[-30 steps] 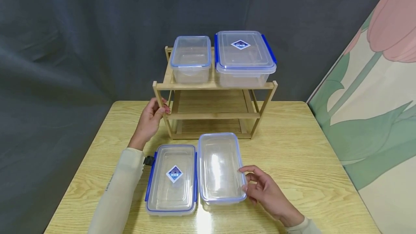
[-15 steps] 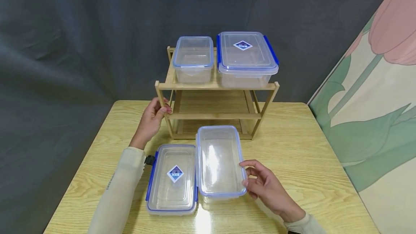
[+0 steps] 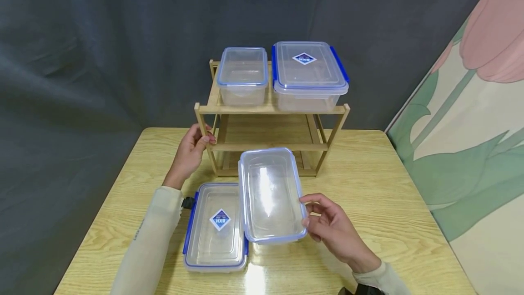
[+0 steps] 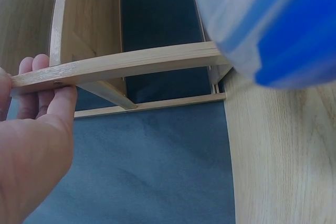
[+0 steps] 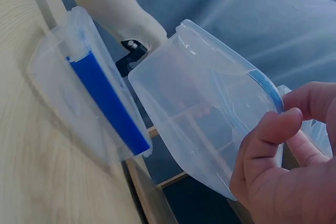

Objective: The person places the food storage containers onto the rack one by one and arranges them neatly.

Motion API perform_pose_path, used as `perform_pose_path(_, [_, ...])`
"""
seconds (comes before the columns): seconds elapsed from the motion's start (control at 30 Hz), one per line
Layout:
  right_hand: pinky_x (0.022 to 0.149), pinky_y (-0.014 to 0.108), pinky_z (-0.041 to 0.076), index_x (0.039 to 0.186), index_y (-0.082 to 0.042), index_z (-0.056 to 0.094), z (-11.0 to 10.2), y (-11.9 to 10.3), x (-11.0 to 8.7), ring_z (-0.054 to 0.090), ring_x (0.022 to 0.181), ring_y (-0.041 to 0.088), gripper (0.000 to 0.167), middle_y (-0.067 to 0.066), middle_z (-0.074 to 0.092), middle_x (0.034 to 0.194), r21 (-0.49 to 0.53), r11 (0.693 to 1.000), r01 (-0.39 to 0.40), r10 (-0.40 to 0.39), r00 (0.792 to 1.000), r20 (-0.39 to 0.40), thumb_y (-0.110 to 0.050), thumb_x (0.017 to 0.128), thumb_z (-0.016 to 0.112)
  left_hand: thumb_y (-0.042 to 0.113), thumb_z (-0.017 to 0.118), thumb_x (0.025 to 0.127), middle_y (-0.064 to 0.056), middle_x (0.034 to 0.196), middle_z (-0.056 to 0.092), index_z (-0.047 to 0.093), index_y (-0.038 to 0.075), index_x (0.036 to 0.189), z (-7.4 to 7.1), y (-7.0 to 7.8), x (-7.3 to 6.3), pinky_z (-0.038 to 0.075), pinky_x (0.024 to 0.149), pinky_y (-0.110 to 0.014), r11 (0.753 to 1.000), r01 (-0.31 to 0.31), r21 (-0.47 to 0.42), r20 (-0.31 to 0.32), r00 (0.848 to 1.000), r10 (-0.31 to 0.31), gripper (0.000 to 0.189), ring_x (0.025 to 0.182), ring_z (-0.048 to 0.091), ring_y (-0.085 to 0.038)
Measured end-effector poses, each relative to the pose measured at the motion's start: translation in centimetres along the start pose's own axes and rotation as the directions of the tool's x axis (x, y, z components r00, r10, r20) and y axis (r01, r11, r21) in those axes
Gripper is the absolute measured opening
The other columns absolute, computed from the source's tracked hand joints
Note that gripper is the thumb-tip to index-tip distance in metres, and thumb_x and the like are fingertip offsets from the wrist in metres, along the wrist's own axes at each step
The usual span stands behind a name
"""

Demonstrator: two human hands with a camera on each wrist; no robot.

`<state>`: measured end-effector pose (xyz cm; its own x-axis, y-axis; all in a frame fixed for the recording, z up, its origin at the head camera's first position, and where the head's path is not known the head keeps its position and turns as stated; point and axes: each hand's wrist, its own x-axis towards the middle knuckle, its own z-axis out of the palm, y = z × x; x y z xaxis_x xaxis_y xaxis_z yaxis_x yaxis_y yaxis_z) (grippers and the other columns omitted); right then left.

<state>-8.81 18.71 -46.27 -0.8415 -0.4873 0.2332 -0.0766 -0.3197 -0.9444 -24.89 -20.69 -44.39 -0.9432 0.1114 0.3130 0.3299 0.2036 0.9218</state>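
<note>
In the head view my right hand [image 3: 337, 233] pinches the right rim of a clear food container [image 3: 272, 195] with a pale blue edge. The right wrist view shows the container [image 5: 194, 103] raised off the table and tilted, thumb and fingers at its rim. My left hand [image 3: 190, 151] grips the front left post of a wooden rack [image 3: 270, 146]; in the left wrist view its fingers [image 4: 65, 103] curl round that wooden bar [image 4: 142, 61]. On the table, a lidded container [image 3: 214, 245] with blue clips lies left of the held one, which overlaps its right edge.
On the rack's top shelf stand a smaller clear container [image 3: 243, 76] at left and a larger lidded one [image 3: 309, 74] with blue clips at right. A dark curtain [image 3: 172, 22] hangs behind the table [image 3: 368, 185]. A flower-patterned cloth [image 3: 462, 149] is at the right.
My right hand has lifted the clear container off the table and moved it toward the rack and slightly left, over the lidded container's edge. My left hand has stayed on the rack post.
</note>
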Motion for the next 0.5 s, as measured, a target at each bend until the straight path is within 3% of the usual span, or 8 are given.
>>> perform_pose_path(0.2, [0.049, 0.031, 0.024, 0.136, -0.009, 0.059, 0.6, -0.3, 1.0, 0.033, 0.057, 0.015, 0.046, 0.000, 0.062, 0.104, 0.029, 1.000, 0.000, 0.001, 1.000, -0.018, 0.016, 0.099, 0.054, 0.017, 0.045, 0.114, -0.020, 0.119, 0.064, 0.051, -0.001, 0.139, 0.0, 0.0, -0.1, 0.055, 0.097, -0.024, 1.000, 0.008, 0.002, -0.002, 1.000, -0.008, 0.031, 0.107, 0.065, -0.018])
perform_pose_path(0.5, [0.051, 0.024, 0.029, 0.133, -0.014, 0.061, 1.7, -0.7, 2.9, 0.048, 0.063, 0.002, 0.041, 0.000, 0.061, 0.103, 0.020, 0.999, -0.025, 0.026, 0.998, -0.060, 0.011, 0.100, 0.058, 0.017, 0.045, 0.114, -0.022, 0.119, 0.065, 0.050, -0.002, 0.139, 0.0, 0.0, 0.0, 0.055, 0.097, -0.026, 1.000, 0.003, 0.013, 0.005, 1.000, -0.003, 0.031, 0.107, 0.065, -0.017])
